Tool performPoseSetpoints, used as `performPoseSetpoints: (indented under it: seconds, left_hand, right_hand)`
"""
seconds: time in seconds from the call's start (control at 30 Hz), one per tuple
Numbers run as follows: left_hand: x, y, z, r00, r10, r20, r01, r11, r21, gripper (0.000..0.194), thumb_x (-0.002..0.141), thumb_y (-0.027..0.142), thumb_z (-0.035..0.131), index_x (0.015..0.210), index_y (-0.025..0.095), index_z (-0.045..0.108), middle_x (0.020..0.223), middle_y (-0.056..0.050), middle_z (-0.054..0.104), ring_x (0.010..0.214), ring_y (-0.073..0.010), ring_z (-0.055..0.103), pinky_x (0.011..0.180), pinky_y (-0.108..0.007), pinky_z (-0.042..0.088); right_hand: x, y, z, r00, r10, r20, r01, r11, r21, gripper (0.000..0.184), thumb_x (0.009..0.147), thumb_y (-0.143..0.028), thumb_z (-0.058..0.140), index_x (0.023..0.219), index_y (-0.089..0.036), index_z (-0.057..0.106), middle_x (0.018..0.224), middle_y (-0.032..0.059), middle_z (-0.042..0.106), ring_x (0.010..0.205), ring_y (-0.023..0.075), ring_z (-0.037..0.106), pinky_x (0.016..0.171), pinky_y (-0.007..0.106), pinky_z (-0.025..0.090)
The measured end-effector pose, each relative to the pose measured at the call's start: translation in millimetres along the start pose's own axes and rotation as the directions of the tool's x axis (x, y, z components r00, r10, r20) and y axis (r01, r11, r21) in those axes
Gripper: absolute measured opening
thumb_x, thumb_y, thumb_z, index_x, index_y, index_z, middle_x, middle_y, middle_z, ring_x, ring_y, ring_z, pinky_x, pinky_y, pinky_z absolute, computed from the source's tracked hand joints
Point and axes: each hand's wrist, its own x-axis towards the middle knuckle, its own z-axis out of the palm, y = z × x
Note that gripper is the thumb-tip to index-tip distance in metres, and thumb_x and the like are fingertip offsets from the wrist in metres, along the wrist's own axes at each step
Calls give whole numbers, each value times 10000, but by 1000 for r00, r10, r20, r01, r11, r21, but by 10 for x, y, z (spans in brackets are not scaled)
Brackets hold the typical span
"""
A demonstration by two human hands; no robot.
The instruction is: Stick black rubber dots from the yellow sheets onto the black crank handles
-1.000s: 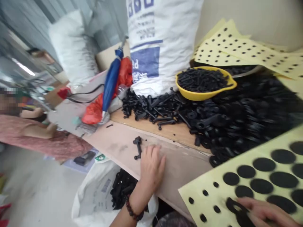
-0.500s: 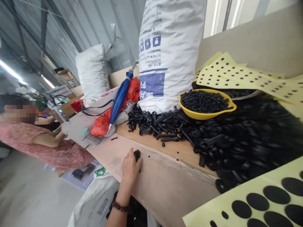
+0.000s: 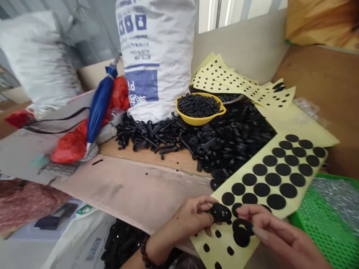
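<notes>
My left hand [image 3: 193, 218] is closed in a pinch on a black plastic part [image 3: 220, 213] at the near edge of the bench. My right hand [image 3: 273, 235] is beside it, fingers closed on a black ring-shaped part [image 3: 241, 228]. Both hands hover over the near corner of a pale yellow sheet [image 3: 269, 186] that carries rows of black round pads. Behind the sheet lies a big heap of black plastic parts [image 3: 224, 142].
A yellow bowl [image 3: 200, 118] full of small black pieces sits by a tall white sack [image 3: 157, 56]. A blue umbrella [image 3: 98, 108] lies on a red bag at left. A green crate [image 3: 328, 224] stands at right. A white bag with black parts [image 3: 123, 243] hangs below the bench.
My left hand has come back from the bench's left part to the sheet, now pinching a black part. My right hand has come into view. The camera has swung right.
</notes>
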Motion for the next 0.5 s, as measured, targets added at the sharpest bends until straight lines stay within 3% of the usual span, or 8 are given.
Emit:
performPoseSetpoints:
  seconds: [0.17, 0.5]
  left_hand:
    - [69, -39, 73, 999, -41, 33, 40, 998, 41, 386, 680, 232, 635, 1051, 126, 650, 770, -17, 636, 485, -57, 494, 451, -171, 408]
    - [-41, 78, 154, 997, -52, 56, 41, 984, 174, 442, 711, 244, 511, 1113, 157, 671, 703, -8, 563, 553, -100, 520, 499, -194, 405]
  right_hand:
    - [9, -100, 15, 998, 48, -35, -46, 997, 66, 295, 781, -468, 655, 664, -198, 656, 1145, 115, 655, 1004, 293, 647, 779, 347, 568]
    - [67, -126, 110, 996, 84, -6, -83, 993, 87, 324, 763, -482, 656, 613, -198, 611, 1003, 100, 654, 947, 267, 613, 739, 332, 531]
